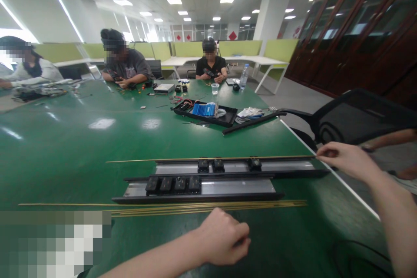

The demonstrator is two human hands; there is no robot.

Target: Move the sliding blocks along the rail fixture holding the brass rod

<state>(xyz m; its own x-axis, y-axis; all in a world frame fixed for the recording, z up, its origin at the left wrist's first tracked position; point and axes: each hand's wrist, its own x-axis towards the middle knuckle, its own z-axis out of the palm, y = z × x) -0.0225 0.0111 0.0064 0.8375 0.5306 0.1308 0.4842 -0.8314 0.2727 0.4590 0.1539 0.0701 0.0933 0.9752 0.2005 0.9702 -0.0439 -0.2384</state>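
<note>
My right hand [339, 156] pinches the right end of a thin brass-coloured rod [130, 160] at the table's right edge. That rod runs left along the far edge of a black-edged metal rail [236, 167], which carries three black blocks [218, 165]. In front lies a shorter similar rail [234, 186] with several black blocks [173, 184] side by side toward its left. My left hand [224, 236] is loosely closed above the table, just on the near side of a bundle of thin brass-coloured rods [195, 208]. Nothing shows in its curled fingers.
Behind the rails, a black tray [228, 115] holds a blue finned part [204, 109] and wires. Gloves [249, 114] and a long black strip [250, 122] lie beside it. A mesh chair [358, 117] stands at the right. Other people sit across the green table [81, 139].
</note>
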